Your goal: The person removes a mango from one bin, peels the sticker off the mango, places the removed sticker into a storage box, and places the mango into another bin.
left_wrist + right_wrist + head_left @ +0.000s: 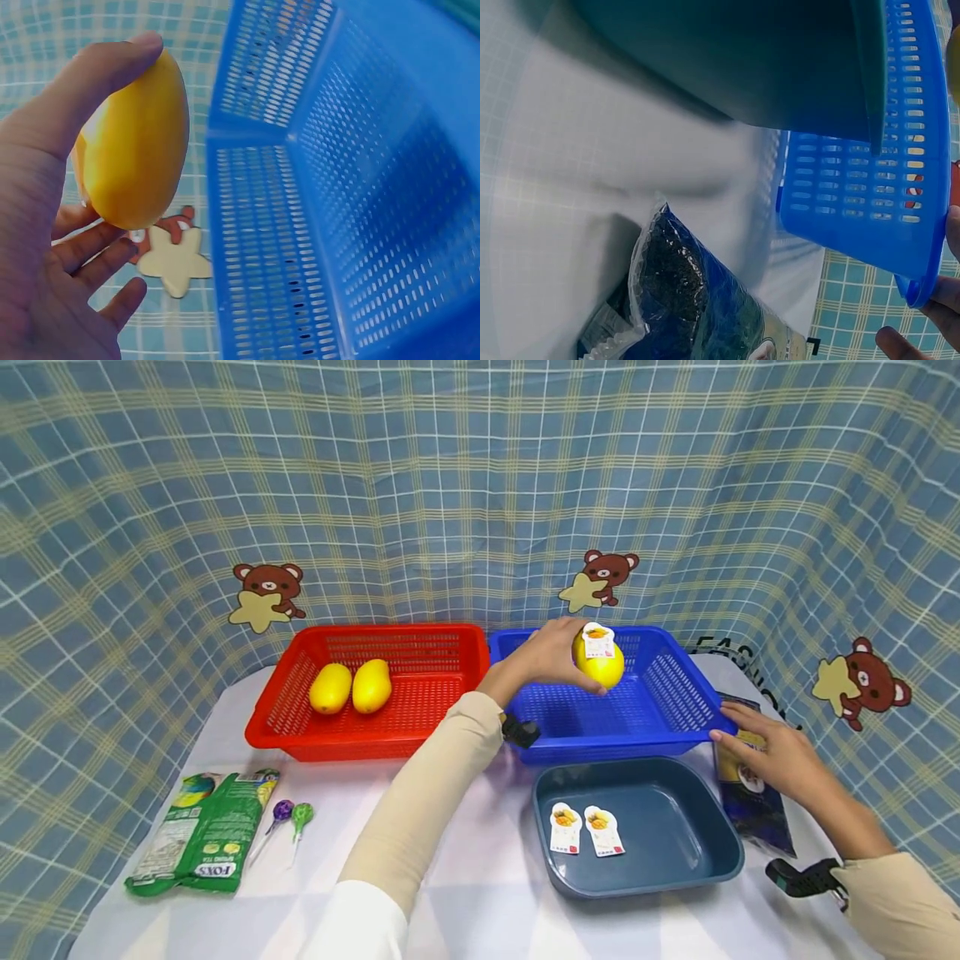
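Note:
My left hand (pixel 551 656) grips a yellow mango (pixel 135 142) between thumb and fingers, above the blue basket (pixel 607 747). A white label (pixel 599 641) with a fruit picture is on the mango's near face in the head view; the left wrist view shows its smooth yellow side. My right hand (pixel 772 756) is at the basket's front right corner, its fingertips (pixel 937 307) touching the rim and its thumb held apart from them. Two similar labels (pixel 565 828) lie in the dark grey-blue tray (pixel 637 891) in front of the basket.
Left of the blue basket stands a red basket (pixel 420 747) with two mangoes (pixel 372 686). A green snack bag (pixel 206 835) and two lollipops (pixel 302 815) lie at the front left. Beside the tray, a dark blue bag (pixel 757 806) lies under my right hand. Checked cloth (pixel 480 493) hangs behind.

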A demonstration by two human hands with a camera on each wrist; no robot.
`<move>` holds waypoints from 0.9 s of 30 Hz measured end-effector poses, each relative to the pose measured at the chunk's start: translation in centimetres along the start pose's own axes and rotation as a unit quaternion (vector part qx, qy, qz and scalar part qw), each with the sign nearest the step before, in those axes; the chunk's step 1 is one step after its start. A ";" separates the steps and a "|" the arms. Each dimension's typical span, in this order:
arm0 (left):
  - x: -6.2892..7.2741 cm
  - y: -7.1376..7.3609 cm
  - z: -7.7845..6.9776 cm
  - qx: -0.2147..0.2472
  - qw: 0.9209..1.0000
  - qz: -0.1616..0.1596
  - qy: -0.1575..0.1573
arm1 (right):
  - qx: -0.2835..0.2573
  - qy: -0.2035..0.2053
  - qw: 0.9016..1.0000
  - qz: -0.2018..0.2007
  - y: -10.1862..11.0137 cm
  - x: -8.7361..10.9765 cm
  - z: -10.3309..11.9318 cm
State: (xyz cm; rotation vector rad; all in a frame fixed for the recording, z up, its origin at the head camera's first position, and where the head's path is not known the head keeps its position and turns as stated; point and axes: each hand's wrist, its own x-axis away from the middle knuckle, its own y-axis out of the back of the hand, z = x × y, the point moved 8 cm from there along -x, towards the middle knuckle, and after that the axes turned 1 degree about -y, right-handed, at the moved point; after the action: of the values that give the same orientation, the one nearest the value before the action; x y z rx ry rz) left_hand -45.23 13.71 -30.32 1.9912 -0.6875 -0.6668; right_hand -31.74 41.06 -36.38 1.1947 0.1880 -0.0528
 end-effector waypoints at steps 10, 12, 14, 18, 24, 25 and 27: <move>4.7 1.8 -0.3 0.001 1.000 -0.015 -0.003 | 0.005 0.001 1.000 0.006 0.1 0.0 0.2; 5.6 2.0 -0.3 0.004 1.000 -0.018 -0.002 | 0.004 -0.004 1.000 0.010 0.0 0.0 -0.1; 6.5 2.2 -0.2 0.004 1.000 -0.020 0.003 | 0.002 -0.007 1.000 0.014 -0.1 0.0 -0.3; 8.2 2.7 0.0 0.002 1.000 -0.026 0.013 | 0.003 -0.014 1.000 0.018 -0.2 0.0 -0.5; 11.1 3.6 0.1 0.006 0.999 -0.046 0.006 | -0.001 -0.011 1.000 0.020 -0.2 0.0 -0.2; 11.6 3.7 0.1 0.007 0.999 -0.050 0.003 | -0.003 -0.010 1.000 0.020 -0.1 0.0 -0.2; 12.6 3.9 0.2 0.007 0.998 -0.062 -0.005 | -0.005 -0.008 1.000 0.019 -0.1 0.0 -0.2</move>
State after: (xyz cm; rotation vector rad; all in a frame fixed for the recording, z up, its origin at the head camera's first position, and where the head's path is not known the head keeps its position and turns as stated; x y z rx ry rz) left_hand -37.31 3.17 -29.27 2.0579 -0.5805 -0.7484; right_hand -31.80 41.21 -36.50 1.1865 0.1518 -0.0288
